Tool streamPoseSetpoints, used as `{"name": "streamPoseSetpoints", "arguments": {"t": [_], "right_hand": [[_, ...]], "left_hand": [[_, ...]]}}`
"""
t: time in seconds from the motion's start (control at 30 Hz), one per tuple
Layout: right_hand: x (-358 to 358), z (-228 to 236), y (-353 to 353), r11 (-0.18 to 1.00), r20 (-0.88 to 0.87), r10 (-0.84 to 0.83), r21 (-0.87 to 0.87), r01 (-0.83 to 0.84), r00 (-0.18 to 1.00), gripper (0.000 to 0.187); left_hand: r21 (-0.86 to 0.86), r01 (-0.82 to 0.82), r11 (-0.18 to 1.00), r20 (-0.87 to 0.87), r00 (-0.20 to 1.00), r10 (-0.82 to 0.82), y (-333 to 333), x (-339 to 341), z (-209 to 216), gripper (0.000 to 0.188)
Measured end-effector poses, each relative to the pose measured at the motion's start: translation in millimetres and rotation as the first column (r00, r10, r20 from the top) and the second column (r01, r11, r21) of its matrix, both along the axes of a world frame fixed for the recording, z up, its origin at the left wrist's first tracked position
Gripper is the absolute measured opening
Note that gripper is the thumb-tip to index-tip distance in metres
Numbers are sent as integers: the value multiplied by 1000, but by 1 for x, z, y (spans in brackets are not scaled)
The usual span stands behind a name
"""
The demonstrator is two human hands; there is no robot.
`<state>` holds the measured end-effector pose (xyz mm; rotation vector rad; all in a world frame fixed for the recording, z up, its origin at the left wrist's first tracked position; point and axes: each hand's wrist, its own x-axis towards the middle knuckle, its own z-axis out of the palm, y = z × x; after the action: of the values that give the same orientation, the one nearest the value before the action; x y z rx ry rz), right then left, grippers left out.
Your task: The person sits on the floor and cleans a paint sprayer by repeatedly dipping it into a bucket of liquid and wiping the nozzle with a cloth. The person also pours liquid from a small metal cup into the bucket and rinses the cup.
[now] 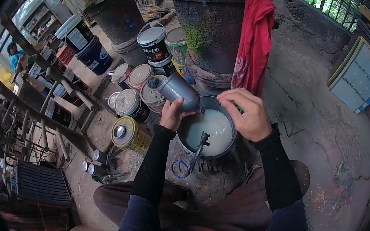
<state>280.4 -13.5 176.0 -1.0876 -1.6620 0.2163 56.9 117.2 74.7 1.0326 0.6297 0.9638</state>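
My left hand (pixel 172 115) is wrapped round a grey metal cup (pixel 183 94) with a rounded end, tilted on its side above the rim of a dark pot (pixel 181 143). Milky, whitish liquid (pixel 215 132) fills much of the pot. Over its right side, my right hand (pixel 249 116) is closed with the fingertips pinched together. A bit of green shows under those fingers, too small to name. A dark metal spray-gun-like tool (pixel 202 142) lies across the pot's near rim, a blue ring (pixel 180 169) beside its lower end.
Several paint cans crowd the left, among them a yellow can (pixel 130 134) nearest the pot. A big rough planter (pixel 213 27) with a red cloth (pixel 254 36) draped on it stands behind. Small metal cups (pixel 96 169) sit at lower left. Painted boards (pixel 358 73) lean far right.
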Motion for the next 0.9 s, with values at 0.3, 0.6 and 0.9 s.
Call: {"name": "streamPoseSetpoints", "arguments": {"t": [0.3, 0.6, 0.9], "right_hand": [[-5, -46, 26, 992, 54, -45, -114, 51, 998, 7], [-27, -51, 34, 912, -102, 48, -402, -85, 994, 15], [-43, -99, 44, 916, -255, -90, -400, -20, 963, 14]], "left_hand": [[92, -125, 988, 19, 992, 124, -18, 10, 13, 52], [320, -230, 919, -59, 963, 262, -32, 1, 13, 56], [430, -304, 850, -52, 932, 360, -62, 5, 8, 45]]}}
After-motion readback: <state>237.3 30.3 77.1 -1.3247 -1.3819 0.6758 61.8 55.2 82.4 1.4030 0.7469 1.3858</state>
